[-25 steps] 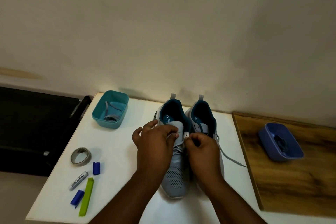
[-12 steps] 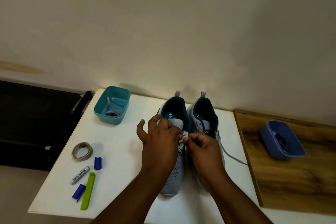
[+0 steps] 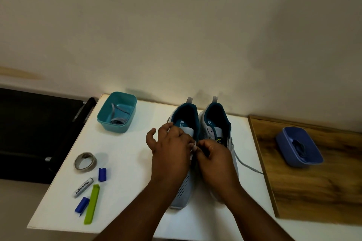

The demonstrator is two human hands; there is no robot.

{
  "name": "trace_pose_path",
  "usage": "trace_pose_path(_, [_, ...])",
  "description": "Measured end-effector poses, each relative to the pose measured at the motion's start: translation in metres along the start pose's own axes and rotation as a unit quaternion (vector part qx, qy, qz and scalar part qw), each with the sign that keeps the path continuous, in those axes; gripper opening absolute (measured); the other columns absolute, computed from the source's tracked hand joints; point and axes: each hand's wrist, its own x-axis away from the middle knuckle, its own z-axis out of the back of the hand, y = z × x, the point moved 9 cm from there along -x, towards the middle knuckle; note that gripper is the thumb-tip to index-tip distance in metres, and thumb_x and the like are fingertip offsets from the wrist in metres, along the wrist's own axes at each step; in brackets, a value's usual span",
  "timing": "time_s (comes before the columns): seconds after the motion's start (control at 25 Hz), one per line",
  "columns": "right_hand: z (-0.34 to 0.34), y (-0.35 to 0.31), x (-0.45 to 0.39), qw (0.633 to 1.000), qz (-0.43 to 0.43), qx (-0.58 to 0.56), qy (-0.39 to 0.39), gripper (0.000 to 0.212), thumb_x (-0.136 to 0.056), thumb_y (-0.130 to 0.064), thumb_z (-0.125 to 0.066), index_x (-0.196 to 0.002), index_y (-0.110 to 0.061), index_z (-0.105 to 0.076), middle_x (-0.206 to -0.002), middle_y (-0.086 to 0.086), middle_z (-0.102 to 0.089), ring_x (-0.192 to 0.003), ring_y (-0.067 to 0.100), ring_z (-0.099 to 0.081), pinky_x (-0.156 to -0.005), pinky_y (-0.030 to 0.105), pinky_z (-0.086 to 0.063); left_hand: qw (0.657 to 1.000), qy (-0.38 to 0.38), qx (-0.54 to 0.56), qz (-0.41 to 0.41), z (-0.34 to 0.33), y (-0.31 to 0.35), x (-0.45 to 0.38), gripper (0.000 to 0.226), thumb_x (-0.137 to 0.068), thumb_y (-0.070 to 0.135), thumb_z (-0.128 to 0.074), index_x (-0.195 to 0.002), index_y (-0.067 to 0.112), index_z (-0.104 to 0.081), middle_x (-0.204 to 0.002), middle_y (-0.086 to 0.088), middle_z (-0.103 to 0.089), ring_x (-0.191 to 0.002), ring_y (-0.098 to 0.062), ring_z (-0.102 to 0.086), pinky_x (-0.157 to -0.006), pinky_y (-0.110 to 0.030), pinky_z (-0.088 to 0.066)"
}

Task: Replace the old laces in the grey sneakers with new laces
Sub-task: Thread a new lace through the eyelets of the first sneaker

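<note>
a: what differs from a second ago?

b: from my remote seat, little. the left hand [image 3: 170, 150] has slid a bit toward the heel of the left grey sneaker [image 3: 184, 162]; its fingers now curl over the tongue, and i cannot tell what they grip under there. the right hand [image 3: 215, 154] still pinches a pale lace end [image 3: 193, 147] between thumb and fingertip, right where the two shoes meet. the whole view has drifted a little too.

a: where do the shoes sit?

b: side by side at the middle of the white desk [image 3: 125, 162], heels toward the back edge by the wall, toes toward me. the right grey sneaker [image 3: 217, 123] trails a grey lace [image 3: 246, 164] toward the desk's right edge, reaching the wooden board [image 3: 313, 191].

a: room to move?

b: bare desk between the shoes and the left-side clutter: teal tub [image 3: 117, 112] at the back left corner, tape roll [image 3: 85, 162], battery [image 3: 83, 187], green clip [image 3: 91, 203] and two blue caps [image 3: 102, 174] near the left edge. a blue tub [image 3: 298, 147] sits on the board.
</note>
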Motion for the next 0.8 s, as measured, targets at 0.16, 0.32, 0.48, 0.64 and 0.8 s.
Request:
trace_pose_path(0.16, [0.003,0.004,-0.002,0.998,-0.031,-0.05,0.0,0.019,-0.106,-0.034,-0.052,-0.099,-0.031,-0.069,-0.092,-0.011,-0.071,-0.087,0.005,-0.066,-0.085,0.032,-0.057,1.0,-0.015,0.015,0.004,-0.002,-0.005,-0.001,0.018,-0.098,0.041,-0.056,-0.108,0.042,-0.071,-0.122,0.018,-0.059,-0.143,-0.018,-0.032,-0.118,-0.053,-0.009])
trace_pose_path(0.32, [0.008,-0.008,-0.002,0.999,0.014,0.032,0.021,0.014,-0.102,-0.03,-0.056,-0.091,-0.029,-0.064,-0.083,-0.011,-0.067,-0.078,0.004,-0.063,-0.074,0.026,-0.056,0.999,-0.017,0.05,-0.004,-0.002,-0.005,-0.002,0.017,-0.099,0.043,-0.056,-0.107,0.044,-0.071,-0.12,0.02,-0.058,-0.143,-0.015,-0.031,-0.119,-0.053,-0.007])
trace_pose_path(0.48, [0.041,-0.013,0.0,0.983,0.018,0.137,0.124,0.021,-0.098,-0.029,-0.053,-0.078,-0.027,-0.052,-0.07,-0.006,-0.056,-0.063,0.008,-0.054,-0.056,0.028,-0.046,0.999,-0.033,-0.013,-0.028,0.002,-0.009,-0.001,0.035,-0.098,0.061,-0.042,-0.116,0.043,-0.066,-0.13,0.016,-0.056,-0.144,-0.023,-0.033,-0.118,-0.06,-0.007])
trace_pose_path(0.64, [0.094,0.002,-0.005,0.97,-0.018,0.102,0.221,0.008,-0.1,-0.025,-0.056,-0.096,-0.022,-0.063,-0.094,0.001,-0.067,-0.072,0.011,-0.056,-0.059,0.028,-0.043,0.997,-0.059,-0.032,-0.029,0.006,-0.006,0.001,0.058,-0.09,0.077,-0.031,-0.119,0.041,-0.066,-0.131,0.016,-0.054,-0.142,-0.02,-0.034,-0.119,-0.059,-0.008])
trace_pose_path(0.8, [0.043,-0.018,-0.008,0.98,0.051,0.186,0.055,0.037,-0.104,-0.034,-0.053,-0.141,-0.029,-0.053,-0.13,-0.008,-0.051,-0.101,0.003,-0.051,-0.085,0.021,-0.044,0.997,-0.055,-0.033,-0.044,0.004,-0.006,0.003,0.05,-0.088,0.072,-0.04,-0.117,0.042,-0.067,-0.125,0.015,-0.057,-0.138,-0.019,-0.039,-0.119,-0.056,-0.012])
